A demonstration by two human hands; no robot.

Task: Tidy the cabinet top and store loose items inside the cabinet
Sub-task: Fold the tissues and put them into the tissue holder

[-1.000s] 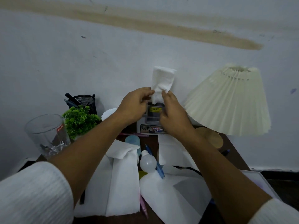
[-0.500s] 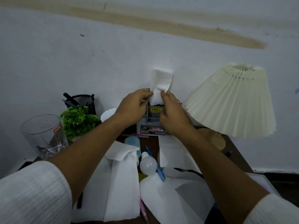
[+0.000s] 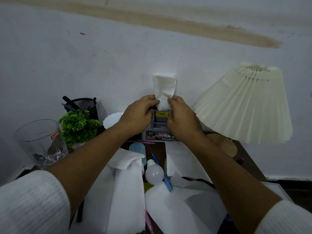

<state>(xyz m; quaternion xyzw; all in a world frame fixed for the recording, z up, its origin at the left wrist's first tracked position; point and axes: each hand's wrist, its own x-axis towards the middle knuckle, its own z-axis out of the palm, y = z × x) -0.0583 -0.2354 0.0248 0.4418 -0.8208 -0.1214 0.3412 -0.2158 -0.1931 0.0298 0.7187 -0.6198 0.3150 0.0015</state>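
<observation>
A folded white tissue [image 3: 164, 88] stands upright out of the top of a small grey holder [image 3: 159, 127] at the back of the dark cabinet top [image 3: 249, 159]. My left hand [image 3: 140, 114] pinches its lower left edge and my right hand [image 3: 181, 117] pinches its lower right edge, both pressed against the holder's sides. Loose white tissues [image 3: 125, 188] and paper sheets [image 3: 184, 211] lie in front, with a white bulb [image 3: 154, 173], a blue pen [image 3: 166, 179] and a pale blue bottle [image 3: 139, 152] between them.
A pleated cream lamp shade [image 3: 246, 105] hangs over the right side. On the left stand a clear glass [image 3: 40, 142], a green plant [image 3: 78, 125], a black mesh pen cup [image 3: 84, 105] and a white scalloped dish [image 3: 112, 119]. The wall is directly behind.
The tissue has sunk a little lower into the holder between my hands. My fingers have closed in tighter on its lower edges.
</observation>
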